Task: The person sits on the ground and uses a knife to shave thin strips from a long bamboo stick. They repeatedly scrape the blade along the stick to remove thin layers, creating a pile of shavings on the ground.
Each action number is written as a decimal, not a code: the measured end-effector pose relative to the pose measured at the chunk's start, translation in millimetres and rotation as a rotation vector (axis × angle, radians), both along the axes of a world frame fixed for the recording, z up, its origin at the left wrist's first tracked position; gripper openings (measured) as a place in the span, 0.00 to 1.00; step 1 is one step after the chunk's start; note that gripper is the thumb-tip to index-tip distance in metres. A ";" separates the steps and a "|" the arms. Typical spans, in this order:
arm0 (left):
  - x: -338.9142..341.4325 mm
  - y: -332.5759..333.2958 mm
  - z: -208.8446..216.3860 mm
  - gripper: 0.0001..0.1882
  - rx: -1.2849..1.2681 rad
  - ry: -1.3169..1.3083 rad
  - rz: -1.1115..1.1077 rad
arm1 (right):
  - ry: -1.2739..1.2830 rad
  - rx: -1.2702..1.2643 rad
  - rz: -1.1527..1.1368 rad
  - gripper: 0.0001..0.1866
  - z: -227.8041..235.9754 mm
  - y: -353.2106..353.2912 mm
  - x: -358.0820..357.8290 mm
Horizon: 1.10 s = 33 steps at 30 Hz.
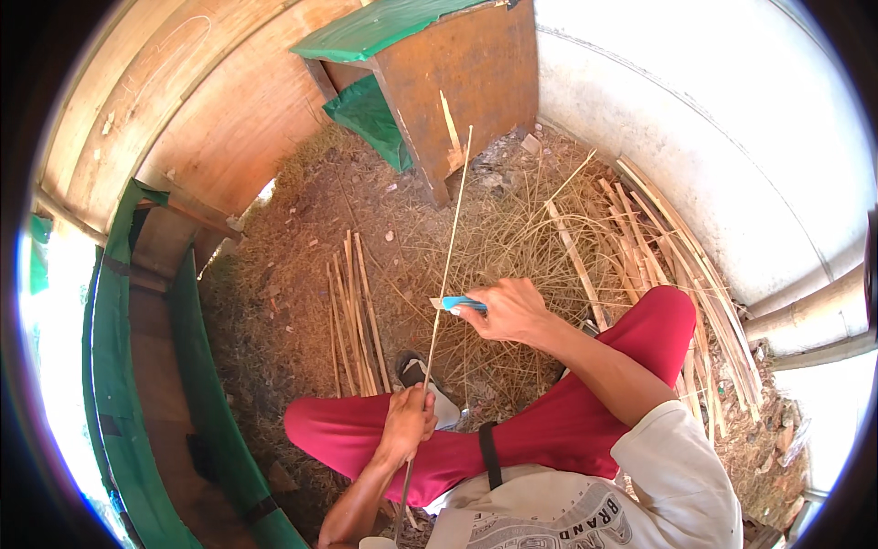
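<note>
The strip [455,215] lay just to the left of the right hand [508,309], its long axis running away from the body, from beside the left forearm up toward the cabinet [466,82], its far end leaning slightly right. The knife [464,303], blue-handled, pointed left across that axis, its blade at the strip, though whether the edge bit or only rested could not be told. The right hand was the nearer to the strip's far end; its fingers were clasped about the knife handle. The left hand [409,424], lower and nearer the body, had its fingers curled around the strip, above the left leg of the red trousers [334,435].

Beneath was bare brown ground [274,247]. Tangled shavings [498,242] spread beyond the knife and to its right; loose slats [370,306] lay to the left of the strip, and a larger bundle [706,274] lay along the right. Beyond the ground, the cabinet wore a green cover [366,46], between a plywood wall [219,110] on the left and a white wall [677,119] on the right.
</note>
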State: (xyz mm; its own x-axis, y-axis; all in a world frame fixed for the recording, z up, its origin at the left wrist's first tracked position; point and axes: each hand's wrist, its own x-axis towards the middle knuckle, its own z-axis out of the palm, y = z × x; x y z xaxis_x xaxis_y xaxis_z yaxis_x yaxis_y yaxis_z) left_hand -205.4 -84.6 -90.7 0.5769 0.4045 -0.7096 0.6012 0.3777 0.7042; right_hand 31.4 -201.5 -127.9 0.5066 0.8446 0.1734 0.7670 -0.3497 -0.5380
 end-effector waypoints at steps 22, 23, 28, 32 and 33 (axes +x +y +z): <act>-90.6 -20.6 26.9 0.19 0.018 0.219 -0.129 | 0.244 -0.407 -0.312 0.28 -18.0 -1.1 85.7; -98.2 -21.9 27.1 0.19 -0.010 0.237 -0.111 | 0.278 -0.427 -0.348 0.29 -18.8 -1.8 90.2; -141.6 -8.9 39.2 0.19 -0.312 0.219 -0.078 | 0.268 -0.303 -0.634 0.30 -57.9 -31.0 141.4; -154.7 -11.0 31.7 0.19 0.037 0.253 -0.052 | 0.144 -0.260 -0.648 0.29 -57.6 -19.0 120.5; -149.7 -10.6 24.9 0.21 0.204 0.213 -0.099 | 0.208 -0.236 -0.613 0.30 -49.0 -13.7 111.4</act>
State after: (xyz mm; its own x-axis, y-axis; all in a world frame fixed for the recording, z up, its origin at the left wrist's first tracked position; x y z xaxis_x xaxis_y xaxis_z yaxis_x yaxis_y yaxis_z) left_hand -355.0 -95.2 -65.8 0.4676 0.5004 -0.7287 0.7701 0.1740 0.6137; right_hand 142.8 -215.3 -176.9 0.9078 0.3979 -0.1325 0.2822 -0.8132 -0.5089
